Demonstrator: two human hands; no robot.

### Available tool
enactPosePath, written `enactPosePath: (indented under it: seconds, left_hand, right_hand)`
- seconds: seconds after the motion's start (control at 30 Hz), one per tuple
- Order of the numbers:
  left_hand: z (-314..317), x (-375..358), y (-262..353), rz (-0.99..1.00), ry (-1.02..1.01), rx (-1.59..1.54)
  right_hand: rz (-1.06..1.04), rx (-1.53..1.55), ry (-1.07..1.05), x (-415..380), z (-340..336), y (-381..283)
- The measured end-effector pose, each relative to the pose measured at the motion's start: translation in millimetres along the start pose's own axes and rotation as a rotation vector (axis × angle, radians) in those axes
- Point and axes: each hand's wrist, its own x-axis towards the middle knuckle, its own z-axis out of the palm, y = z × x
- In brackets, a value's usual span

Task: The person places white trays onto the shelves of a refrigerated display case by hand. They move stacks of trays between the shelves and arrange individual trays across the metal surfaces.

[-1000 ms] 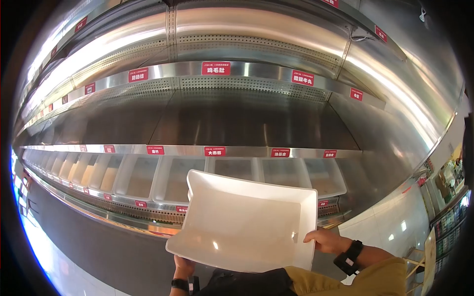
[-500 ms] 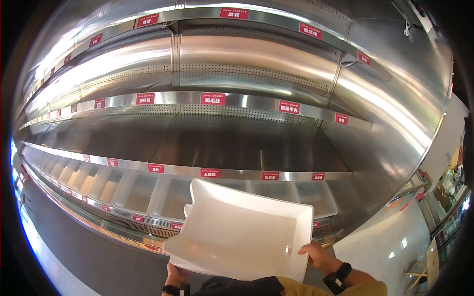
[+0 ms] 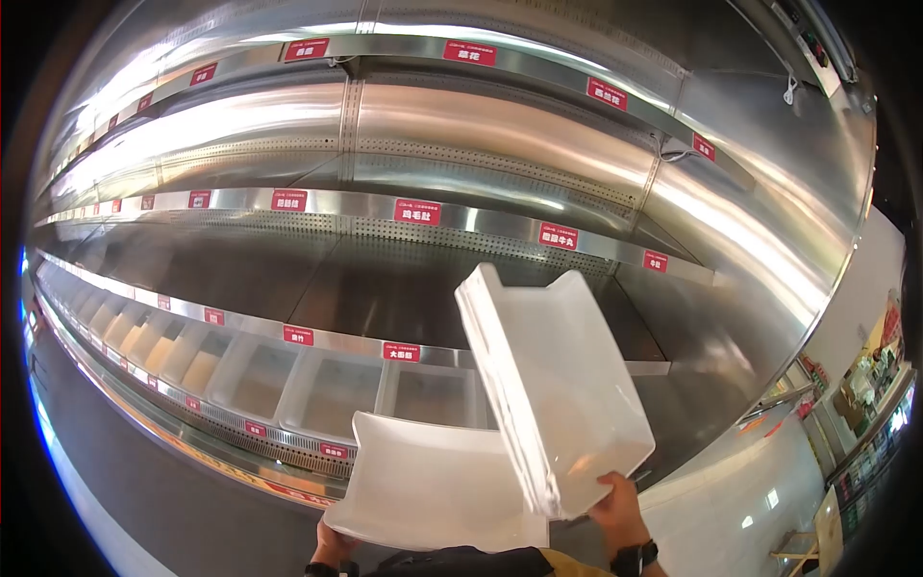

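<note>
Two empty white plastic bins are in my hands in front of a steel display case. My right hand (image 3: pixel 618 508) grips the near corner of the upper bin (image 3: pixel 562 385), which is tipped up on its edge with its open side facing right. My left hand (image 3: pixel 332 546) holds the lower bin (image 3: pixel 433 486) from underneath at its near left corner; that bin lies roughly level. The raised bin's lower edge rests against the lower one.
The steel shelves (image 3: pixel 385 288) carry red price labels (image 3: pixel 417 212) along their edges. A bottom row of white bins (image 3: pixel 255 375) runs off to the left. A pale tiled floor (image 3: pixel 740 500) lies to the right, with shop goods (image 3: pixel 880 385) at the far right.
One stacked bin has been lifted out and tipped upright by my right hand, leaving a second bin below in my left hand. The view has tilted upward a little.
</note>
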Motion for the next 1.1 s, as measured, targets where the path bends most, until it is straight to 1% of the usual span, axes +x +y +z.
enactPosePath:
  seconds: [0.03,0.13,0.17,0.2,0.23,0.27,0.3,0.33,0.37,0.4,0.43,0.47,0.5,0.53,0.57,0.63,0.67,0.7,0.73,0.77,0.8,0.83,0.9,0.93,1.0,1.03,1.1]
  left_hand:
    - [-14.9,11.7,-25.7,0.181,-0.076,0.133]
    - [-25.2,20.9,-38.3,0.113,-0.143,0.072]
    - [-19.0,10.8,-22.2,0.237,-0.15,0.383]
    - [5.3,-19.5,20.9,0.359,-0.151,0.695]
    - [18.2,-34.2,45.8,0.478,-0.146,1.007]
    - [8.3,-8.9,9.4,0.105,-0.126,0.153]
    - [13.0,-15.6,20.7,0.258,-0.116,0.391]
    - [29.4,-34.3,47.3,0.404,-0.105,0.631]
    - [35.9,-46.5,61.5,0.544,-0.1,0.877]
    - [32.8,-42.6,53.6,0.353,-0.082,0.456]
    - [30.7,-31.7,38.3,0.154,-0.054,0.037]
    - [27.7,-25.6,25.5,-0.05,-0.012,-0.379]
    - [23.5,-23.9,19.8,0.049,-0.019,-0.121]
    - [21.5,-23.1,19.3,0.138,-0.033,0.135]
    - [21.1,-28.0,22.0,0.222,-0.052,0.39]
    - [30.6,-38.4,44.0,0.226,-0.029,0.537]
    - [33.1,-43.3,47.1,0.23,-0.028,0.609]
    - [26.8,-41.9,36.9,0.151,-0.018,0.392]
    - [18.4,-31.1,23.9,0.078,-0.002,0.174]
    - [18.6,-27.0,21.7,0.009,0.018,-0.045]
    - [16.3,-28.2,19.3,0.147,-0.019,0.279]
    - [20.3,-29.2,22.4,0.083,-0.001,0.186]
    - [24.2,-32.5,25.8,-0.033,0.052,-0.005]
    - [10.8,-24.4,12.5,-0.042,0.029,-0.081]
    - [14.1,-31.7,16.4,0.115,-0.007,0.309]
    - [18.7,-33.7,21.6,0.191,-0.023,0.507]
    - [21.7,-36.4,27.0,0.065,0.007,0.181]
  right_hand:
    - [-0.014,0.017,0.008,16.1,-8.8,-5.5]
    - [-0.061,-0.096,0.086,43.7,28.7,-37.9]
    - [-0.04,-0.177,0.051,56.2,36.6,-48.1]
    - [-0.018,-0.258,0.015,71.4,41.6,-59.0]
    - [0.006,-0.341,-0.023,88.9,48.5,-67.6]
    - [0.011,-0.306,-0.038,107.9,55.8,-71.4]
    - [0.02,-0.273,-0.051,127.8,61.4,-73.5]
    - [0.032,-0.241,-0.059,145.9,67.7,-74.8]
    - [-0.007,-0.24,-0.073,159.5,76.6,-72.7]
    - [-0.045,-0.239,-0.084,174.8,85.5,-71.2]
    - [-0.008,-0.158,-0.042,201.0,90.2,-70.6]
    - [-0.063,-0.153,-0.079,220.5,96.2,-65.2]
    - [-0.076,-0.165,-0.113,229.4,103.1,-63.8]
    - [-0.042,-0.149,-0.115,283.0,74.2,-58.4]
    - [-0.07,-0.193,0.043,274.9,87.1,-46.9]
    - [-0.032,-0.519,-0.019,234.3,96.7,-25.7]
    - [0.007,-0.749,-0.075,212.5,93.0,-17.5]
    - [-0.006,-0.968,-0.067,197.6,81.6,-7.5]
    - [-0.118,-1.125,-0.014,191.6,55.2,9.8]
    - [-0.235,-1.28,0.037,173.9,44.6,23.8]
    - [-0.103,-1.4,0.041,152.6,33.5,26.7]
    - [0.033,-1.517,0.04,120.6,38.3,26.4]
    - [0.242,-1.189,-0.259,120.7,-32.7,57.7]
    - [0.244,-1.169,-0.219,107.0,-34.9,64.3]
    - [0.25,-1.135,-0.155,77.4,-16.8,73.3]
    - [0.251,-1.201,-0.189,78.6,-16.3,75.9]
    - [0.245,-1.333,-0.253,80.9,-19.9,74.5]
